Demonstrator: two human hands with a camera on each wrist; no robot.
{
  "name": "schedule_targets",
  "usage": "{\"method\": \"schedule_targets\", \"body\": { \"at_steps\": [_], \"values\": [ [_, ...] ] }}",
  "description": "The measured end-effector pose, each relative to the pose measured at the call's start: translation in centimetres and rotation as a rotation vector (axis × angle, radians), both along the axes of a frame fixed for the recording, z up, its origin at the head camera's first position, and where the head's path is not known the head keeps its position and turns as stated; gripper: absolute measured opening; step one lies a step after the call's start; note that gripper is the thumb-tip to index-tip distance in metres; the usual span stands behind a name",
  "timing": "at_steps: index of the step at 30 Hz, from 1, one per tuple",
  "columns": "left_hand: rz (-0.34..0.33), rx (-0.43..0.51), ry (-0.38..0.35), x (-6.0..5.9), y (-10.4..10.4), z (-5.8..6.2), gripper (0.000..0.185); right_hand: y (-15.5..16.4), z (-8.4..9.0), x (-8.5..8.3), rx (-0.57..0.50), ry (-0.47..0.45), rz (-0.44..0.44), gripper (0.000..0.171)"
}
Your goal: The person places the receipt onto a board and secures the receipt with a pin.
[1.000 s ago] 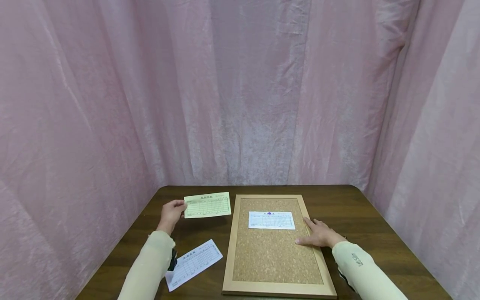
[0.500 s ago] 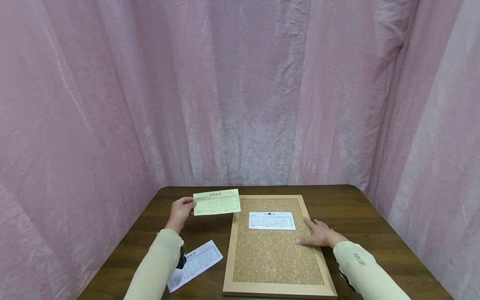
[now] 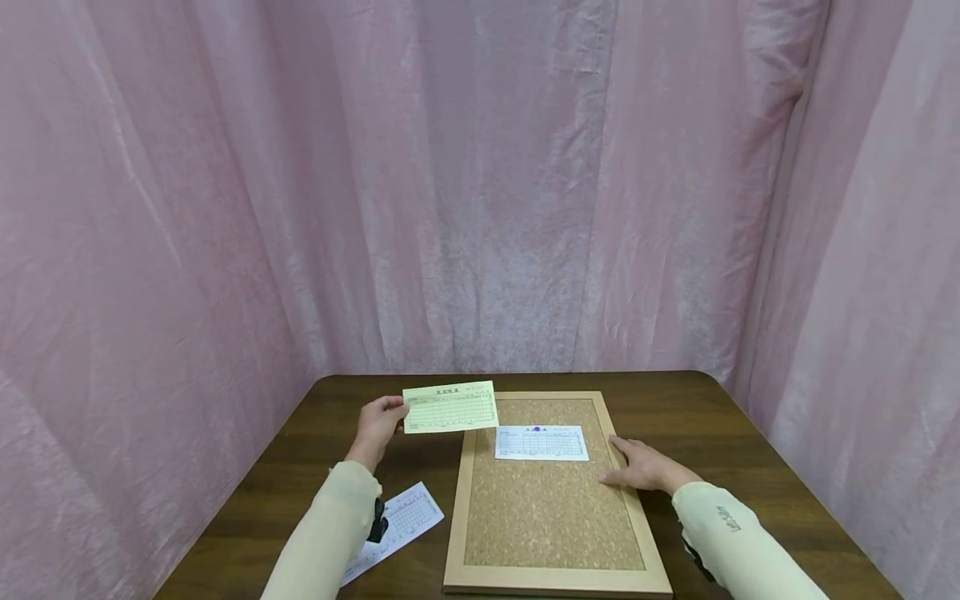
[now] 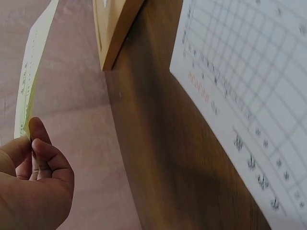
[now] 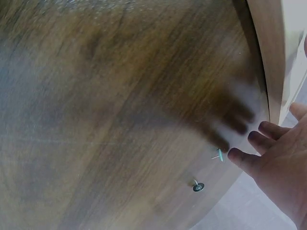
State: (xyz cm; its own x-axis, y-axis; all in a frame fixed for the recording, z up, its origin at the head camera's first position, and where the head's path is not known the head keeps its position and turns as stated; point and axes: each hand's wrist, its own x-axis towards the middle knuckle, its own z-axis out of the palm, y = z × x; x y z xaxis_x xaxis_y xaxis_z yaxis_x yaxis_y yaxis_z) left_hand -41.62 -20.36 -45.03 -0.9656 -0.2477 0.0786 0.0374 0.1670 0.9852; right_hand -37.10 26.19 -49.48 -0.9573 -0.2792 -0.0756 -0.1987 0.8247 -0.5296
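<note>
My left hand (image 3: 381,427) pinches a pale yellow-green printed form (image 3: 450,408) by its left edge; the slip is raised, its right end overlapping the upper left corner of a wood-framed corkboard (image 3: 551,521) in the head view. On the cork lies a white printed form (image 3: 542,446) with a purple thumbtack (image 3: 537,429) at its top edge. My right hand (image 3: 647,467) rests at the board's right frame, thumb and fingers spread. From the right wrist, a green thumbtack (image 5: 220,155) shows close to a fingertip, with a dark thumbtack (image 5: 198,187) beside it.
Another white form (image 3: 411,518) lies askew on the brown wooden table (image 3: 720,433), left of the board and partly hidden by my left sleeve. Pink curtains (image 3: 517,183) hang behind the table and at both sides.
My left hand has carried the yellow-green form rightward, from beside the corkboard to over its upper left corner. The right hand has stayed at the board's right edge.
</note>
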Motion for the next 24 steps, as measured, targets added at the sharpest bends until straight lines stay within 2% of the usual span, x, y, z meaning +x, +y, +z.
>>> {"method": "schedule_targets", "body": {
  "at_steps": [12,24],
  "values": [
    [-0.026,0.021,0.015,0.3,2.6,-0.3,0.019,0.1,0.8,0.2,-0.016,0.087,0.011,0.079],
    [-0.056,0.053,-0.002,0.5,4.4,-0.9,0.019,-0.5,1.2,0.1,-0.025,0.308,0.022,0.072]
  ]
}}
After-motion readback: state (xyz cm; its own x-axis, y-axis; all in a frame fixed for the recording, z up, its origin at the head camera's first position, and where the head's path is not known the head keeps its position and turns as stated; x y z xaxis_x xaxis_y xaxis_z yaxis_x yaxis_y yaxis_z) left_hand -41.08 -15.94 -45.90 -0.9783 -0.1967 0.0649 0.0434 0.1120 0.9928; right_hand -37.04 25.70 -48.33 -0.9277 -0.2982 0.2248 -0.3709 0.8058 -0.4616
